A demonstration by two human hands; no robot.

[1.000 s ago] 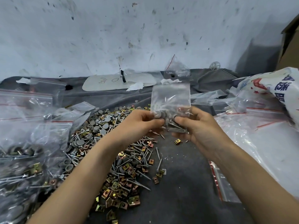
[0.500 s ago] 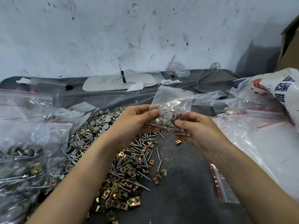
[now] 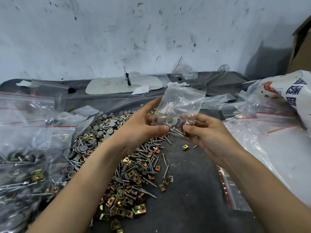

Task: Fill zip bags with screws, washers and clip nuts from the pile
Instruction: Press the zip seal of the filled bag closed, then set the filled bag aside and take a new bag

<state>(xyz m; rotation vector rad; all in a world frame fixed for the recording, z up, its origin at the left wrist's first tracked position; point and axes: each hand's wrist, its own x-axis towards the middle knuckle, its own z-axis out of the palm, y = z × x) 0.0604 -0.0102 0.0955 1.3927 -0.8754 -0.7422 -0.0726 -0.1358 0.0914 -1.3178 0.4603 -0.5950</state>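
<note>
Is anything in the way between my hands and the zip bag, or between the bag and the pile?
Nothing visible. The left hand and right hand both pinch the zip bag at its lower end, and it is held over the edge of the pile with nothing between.

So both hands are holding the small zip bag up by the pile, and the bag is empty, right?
Not empty. The head view shows grey washers and screws inside the small zip bag. The left hand and right hand do both hold it up by the pile.

Filled zip bags (image 3: 23,165), partly off-frame left
</note>
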